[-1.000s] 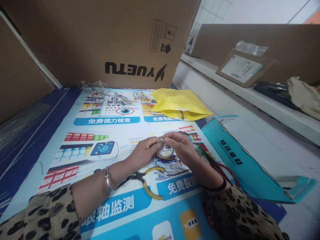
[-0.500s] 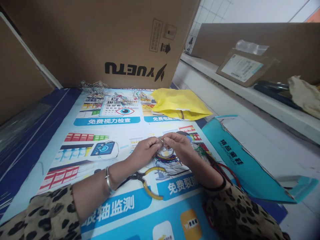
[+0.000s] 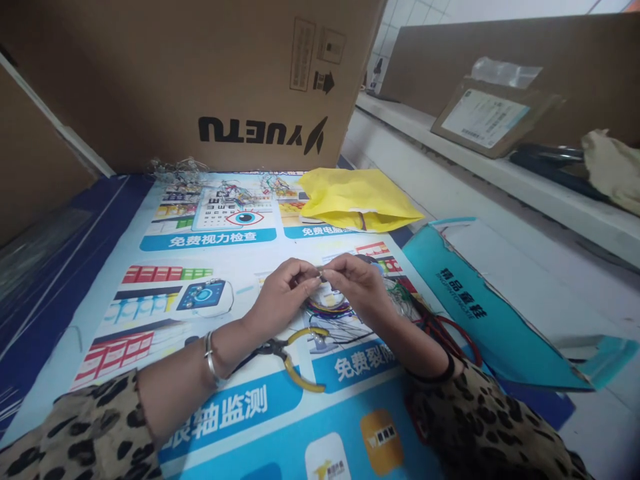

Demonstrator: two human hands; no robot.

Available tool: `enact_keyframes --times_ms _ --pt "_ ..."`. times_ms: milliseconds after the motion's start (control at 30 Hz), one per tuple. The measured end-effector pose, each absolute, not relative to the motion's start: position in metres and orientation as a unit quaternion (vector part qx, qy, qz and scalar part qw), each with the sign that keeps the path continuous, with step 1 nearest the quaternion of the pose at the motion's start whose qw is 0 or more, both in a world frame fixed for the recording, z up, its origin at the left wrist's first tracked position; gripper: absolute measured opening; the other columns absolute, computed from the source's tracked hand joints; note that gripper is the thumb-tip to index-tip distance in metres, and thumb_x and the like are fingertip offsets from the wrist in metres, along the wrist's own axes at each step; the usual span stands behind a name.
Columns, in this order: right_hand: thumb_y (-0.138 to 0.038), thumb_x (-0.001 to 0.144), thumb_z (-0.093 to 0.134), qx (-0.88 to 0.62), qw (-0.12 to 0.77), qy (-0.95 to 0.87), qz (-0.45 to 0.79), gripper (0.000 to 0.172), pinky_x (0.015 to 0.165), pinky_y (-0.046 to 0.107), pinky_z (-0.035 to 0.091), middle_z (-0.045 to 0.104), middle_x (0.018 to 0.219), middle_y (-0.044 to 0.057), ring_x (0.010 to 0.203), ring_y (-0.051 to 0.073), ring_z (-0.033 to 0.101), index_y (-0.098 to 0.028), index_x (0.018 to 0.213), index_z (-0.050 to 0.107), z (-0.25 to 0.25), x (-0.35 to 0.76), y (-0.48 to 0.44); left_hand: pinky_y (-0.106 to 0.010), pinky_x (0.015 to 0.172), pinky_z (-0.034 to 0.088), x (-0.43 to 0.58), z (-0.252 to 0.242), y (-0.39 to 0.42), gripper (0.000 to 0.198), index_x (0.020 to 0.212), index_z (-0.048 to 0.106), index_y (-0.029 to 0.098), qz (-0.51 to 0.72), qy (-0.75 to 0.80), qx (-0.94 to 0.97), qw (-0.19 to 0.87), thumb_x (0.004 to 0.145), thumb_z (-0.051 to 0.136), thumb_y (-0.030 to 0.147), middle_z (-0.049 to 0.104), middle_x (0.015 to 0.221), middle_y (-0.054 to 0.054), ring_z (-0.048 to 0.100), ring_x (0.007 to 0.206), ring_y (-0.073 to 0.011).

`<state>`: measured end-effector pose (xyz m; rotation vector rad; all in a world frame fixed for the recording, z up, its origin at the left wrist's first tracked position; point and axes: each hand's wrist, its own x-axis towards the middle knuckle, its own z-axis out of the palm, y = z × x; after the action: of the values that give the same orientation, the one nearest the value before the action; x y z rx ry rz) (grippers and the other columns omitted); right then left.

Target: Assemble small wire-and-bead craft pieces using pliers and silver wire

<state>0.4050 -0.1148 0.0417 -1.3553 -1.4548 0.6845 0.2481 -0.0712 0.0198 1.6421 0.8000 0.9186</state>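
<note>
My left hand [image 3: 287, 293] and my right hand [image 3: 356, 283] meet over the printed sheet, thumb and forefinger pinched on each. A tiny, shiny piece [image 3: 321, 273] shows between the fingertips; its kind is too small to make out. Just beneath them lies a looped bundle of thin coloured cords [image 3: 327, 310], partly covered by my hands. Pliers with yellow handles [image 3: 300, 383] rest beside my left wrist, handles spread, their head hidden behind the forearm. Close to my right forearm are green and clear strands [image 3: 399, 297] and a red-handled tool [image 3: 463, 333].
Behind the sheet [image 3: 200, 360] stands a large cardboard box [image 3: 165, 73]. A yellow pouch [image 3: 360, 197] and tangled wires [image 3: 180, 170] lie toward the back. At right sits a turquoise box lid [image 3: 460, 300], below a white ledge [image 3: 430, 133] holding a parcel [image 3: 487, 117].
My fingertips have drawn closer together, and the small piece between them shows less. The whole view has shifted slightly; the pliers and cords stay in place on the sheet.
</note>
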Motion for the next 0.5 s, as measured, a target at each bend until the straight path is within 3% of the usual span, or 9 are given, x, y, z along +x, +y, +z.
enact_keyframes --times_ms 233,500 --pt "-0.024 0.078 0.06 -0.532 0.491 -0.656 0.213 0.009 0.066 0.029 0.042 0.06 0.07 0.0 0.069 0.013 0.053 -0.02 0.069 0.061 0.0468 0.4041 -0.1185 -0.026 0.071 0.043 0.2491 0.0221 -0.0723 0.012 0.086 0.06 0.017 0.373 0.325 0.707 0.506 0.077 0.056 0.024 0.058 0.085 -0.003 0.053 0.075 -0.0131" --pt "-0.028 0.076 0.062 -0.554 0.485 -0.632 0.24 0.012 0.062 0.027 0.042 0.06 0.068 0.0 0.065 0.013 0.053 -0.02 0.067 0.061 0.0478 0.4017 -0.1197 -0.025 0.067 0.043 0.2494 0.0196 -0.0729 0.013 0.084 0.061 0.018 0.328 0.339 0.719 0.51 0.078 0.055 0.028 0.059 0.076 0.0 0.053 0.072 -0.0134"
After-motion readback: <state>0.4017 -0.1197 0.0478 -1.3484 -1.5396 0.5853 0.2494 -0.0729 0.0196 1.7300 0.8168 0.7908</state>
